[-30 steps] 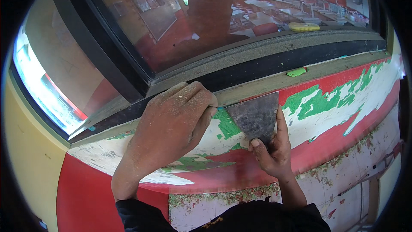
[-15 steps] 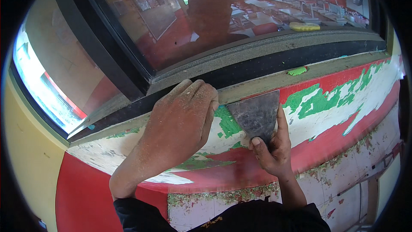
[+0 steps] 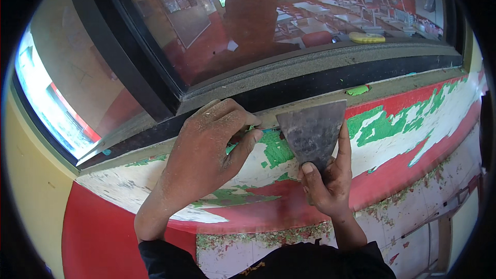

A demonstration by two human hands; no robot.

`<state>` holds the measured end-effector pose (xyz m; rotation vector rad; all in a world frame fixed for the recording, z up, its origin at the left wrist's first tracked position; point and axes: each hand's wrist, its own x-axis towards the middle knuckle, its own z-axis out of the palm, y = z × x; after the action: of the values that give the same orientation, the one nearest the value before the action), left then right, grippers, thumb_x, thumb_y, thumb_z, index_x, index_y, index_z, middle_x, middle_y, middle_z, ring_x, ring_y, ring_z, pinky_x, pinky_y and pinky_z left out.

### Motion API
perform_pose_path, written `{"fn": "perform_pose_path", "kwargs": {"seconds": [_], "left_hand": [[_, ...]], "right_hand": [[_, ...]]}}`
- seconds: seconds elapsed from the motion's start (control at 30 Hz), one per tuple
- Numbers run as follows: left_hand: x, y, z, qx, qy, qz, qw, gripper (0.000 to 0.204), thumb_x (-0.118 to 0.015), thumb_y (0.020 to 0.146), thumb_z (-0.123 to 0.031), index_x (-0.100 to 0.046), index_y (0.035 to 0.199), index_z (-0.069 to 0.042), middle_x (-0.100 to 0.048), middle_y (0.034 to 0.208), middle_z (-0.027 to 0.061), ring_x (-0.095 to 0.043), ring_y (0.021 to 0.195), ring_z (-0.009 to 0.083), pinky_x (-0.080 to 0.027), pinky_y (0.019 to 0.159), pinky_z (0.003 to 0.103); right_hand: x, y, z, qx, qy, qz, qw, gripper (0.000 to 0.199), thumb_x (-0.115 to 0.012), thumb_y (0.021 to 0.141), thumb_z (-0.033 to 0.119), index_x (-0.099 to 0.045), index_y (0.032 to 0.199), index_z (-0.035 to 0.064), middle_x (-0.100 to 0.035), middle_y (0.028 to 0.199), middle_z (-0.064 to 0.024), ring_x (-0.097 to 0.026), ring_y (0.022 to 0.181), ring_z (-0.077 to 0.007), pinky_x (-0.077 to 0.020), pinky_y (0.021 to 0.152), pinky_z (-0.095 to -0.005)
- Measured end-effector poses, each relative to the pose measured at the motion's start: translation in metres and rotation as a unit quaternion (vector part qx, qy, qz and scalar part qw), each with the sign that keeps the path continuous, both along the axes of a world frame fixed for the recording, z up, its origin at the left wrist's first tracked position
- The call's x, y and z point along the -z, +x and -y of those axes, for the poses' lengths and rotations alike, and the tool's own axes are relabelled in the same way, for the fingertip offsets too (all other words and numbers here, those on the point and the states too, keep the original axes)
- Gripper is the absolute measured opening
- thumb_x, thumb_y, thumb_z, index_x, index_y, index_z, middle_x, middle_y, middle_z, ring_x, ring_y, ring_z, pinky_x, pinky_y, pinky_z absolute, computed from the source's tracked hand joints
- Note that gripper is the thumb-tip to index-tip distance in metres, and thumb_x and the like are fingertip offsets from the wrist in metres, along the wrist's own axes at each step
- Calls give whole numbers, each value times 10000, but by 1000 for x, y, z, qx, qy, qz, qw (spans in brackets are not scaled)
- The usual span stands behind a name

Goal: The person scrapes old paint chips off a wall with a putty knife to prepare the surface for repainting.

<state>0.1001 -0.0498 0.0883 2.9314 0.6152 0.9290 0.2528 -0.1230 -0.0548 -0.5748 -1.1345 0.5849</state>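
Note:
My right hand [image 3: 330, 183] grips a paint scraper [image 3: 312, 132] by its lower end, thumb over the front. The scraper's wide, dull grey blade points up, its edge close to the sill. My dusty left hand [image 3: 204, 144] is over the left part of the sill [image 3: 387, 89], fingers bent and thumb parted from the forefinger, with nothing visible held between them. Its other fingertips are hidden. Below both hands, the wall [image 3: 423, 126] shows patches of red, green and white where paint has come off. A loose green paint flake [image 3: 357, 90] lies on the sill.
A dark window frame [image 3: 310, 84] with glass borders the sill. Behind the glass lies a yellow object [image 3: 367, 37], and desks and chairs show there. Paint chips [image 3: 289, 236] litter the tiled floor along the wall's foot. A red panel [image 3: 111, 227] stands at the lower left.
My left thumb and forefinger have parted. The scraper has shifted slightly right, still in my right hand, and the view has moved a little.

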Motion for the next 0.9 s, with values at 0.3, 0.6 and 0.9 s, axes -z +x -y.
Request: {"fn": "perform_pose_path", "kwargs": {"seconds": [0.3,0.6,0.9], "left_hand": [[-5,2,-6,24,-13,-10,1000,69,-606,780,-52,-558,773,-3,-512,674,102,-493,541,208,-382,513,316],[6,0,-6,5,3,16,1000,45,-579,794,-52,-549,792,-18,-535,692,127,-530,601,294,-390,559,365],[12,4,-13,12,41,91,995,30,-573,784,-4,-546,799,-3,-541,695,125,-537,613,287,-401,568,350]], "right_hand": [[-5,-2,-1,30,-21,17,999,771,-479,863,-38,72,1401,13,-480,1153,-164,-547,857,-140,-477,712,-252],[-5,-6,-4,93,-18,12,995,784,-439,851,-41,98,1407,94,-566,958,-190,-469,500,-69,-386,423,-203],[-8,-6,-4,105,-22,0,994,788,-457,844,-30,78,1411,91,-563,929,-167,-462,484,-69,-384,418,-202]]}}
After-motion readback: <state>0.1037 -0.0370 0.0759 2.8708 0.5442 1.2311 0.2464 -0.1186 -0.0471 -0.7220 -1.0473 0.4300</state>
